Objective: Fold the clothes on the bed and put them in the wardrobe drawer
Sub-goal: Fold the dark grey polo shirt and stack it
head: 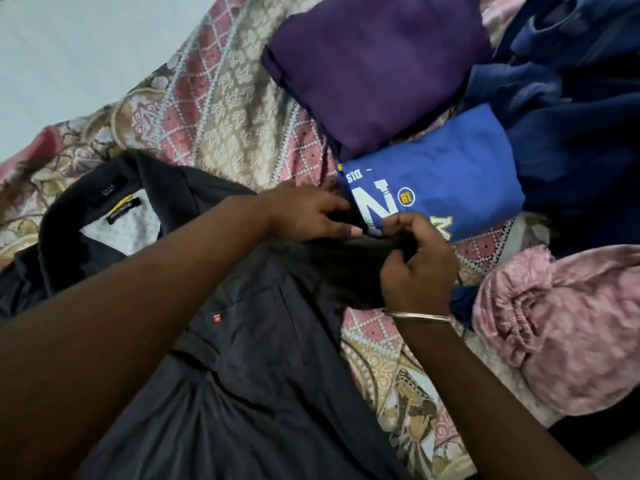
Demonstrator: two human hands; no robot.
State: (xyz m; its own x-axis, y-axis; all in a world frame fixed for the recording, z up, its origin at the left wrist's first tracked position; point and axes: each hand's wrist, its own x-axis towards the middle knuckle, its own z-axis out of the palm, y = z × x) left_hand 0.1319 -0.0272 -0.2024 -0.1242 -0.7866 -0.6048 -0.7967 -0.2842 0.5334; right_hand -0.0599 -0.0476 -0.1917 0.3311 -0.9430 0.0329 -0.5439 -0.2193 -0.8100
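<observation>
Both hands [308, 211] [417, 268] pinch the dark shirt's [249, 358] sleeve edge.

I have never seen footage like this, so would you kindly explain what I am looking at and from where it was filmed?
There is no machine here: a person wears one wide-angle camera on the head, looking down at their own two bare hands over a bed with a patterned bedspread. A dark collared shirt lies spread out in front. The left hand and the right hand, which has a bangle at the wrist, both pinch the shirt's edge, near its sleeve. Beyond lie a folded purple garment and a folded blue printed T-shirt. To the right are loose navy clothes and a crumpled pink cloth.
</observation>
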